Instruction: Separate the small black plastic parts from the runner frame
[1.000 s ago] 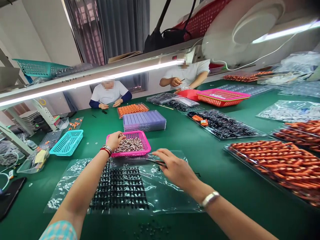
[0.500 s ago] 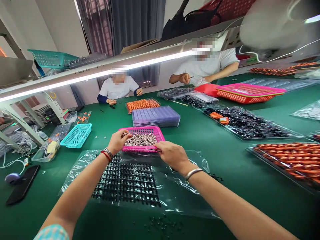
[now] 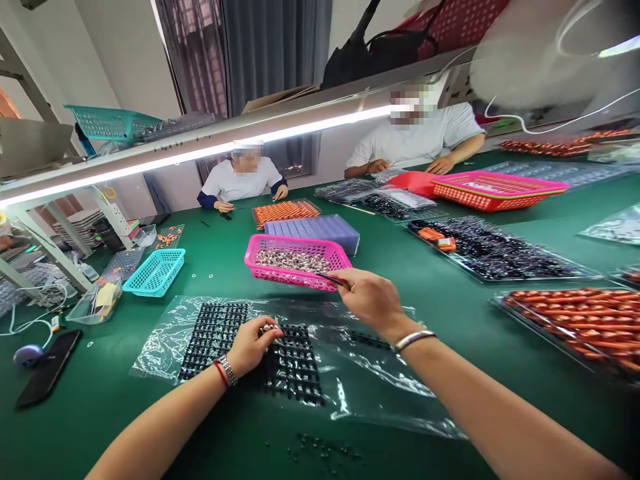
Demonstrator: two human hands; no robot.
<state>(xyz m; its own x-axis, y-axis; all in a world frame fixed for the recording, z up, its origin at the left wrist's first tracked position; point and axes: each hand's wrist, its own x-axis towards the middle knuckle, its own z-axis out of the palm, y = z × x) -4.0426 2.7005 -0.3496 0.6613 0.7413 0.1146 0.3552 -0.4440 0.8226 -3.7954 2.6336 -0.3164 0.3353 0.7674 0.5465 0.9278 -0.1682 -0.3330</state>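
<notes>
My left hand (image 3: 257,343) is closed with small shiny metal parts (image 3: 270,328) showing at its fingertips. It hovers over rows of small black pieces (image 3: 295,373) on a clear plastic sheet (image 3: 345,400). My right hand (image 3: 373,300) grips the near right corner of a pink basket (image 3: 300,274), with a thin dark tool (image 3: 330,277), perhaps tweezers, also in its fingers. The basket slants, its right end nearer me, and looks raised off the table. A heap of small shiny metal parts (image 3: 290,259) lies inside it. A second block of black pieces (image 3: 215,327) lies left of my left hand.
Behind the basket stands a stack of purple trays (image 3: 340,230). A turquoise basket (image 3: 155,273) and a dark phone-like slab (image 3: 50,377) are at left. Trays of black parts (image 3: 495,247) and orange parts (image 3: 575,320) lie right. Two co-workers sit across the table.
My left hand has come out of the pink basket toward me, with shiny parts in its fingers. My right hand has shifted the basket rightward and tilted it.
</notes>
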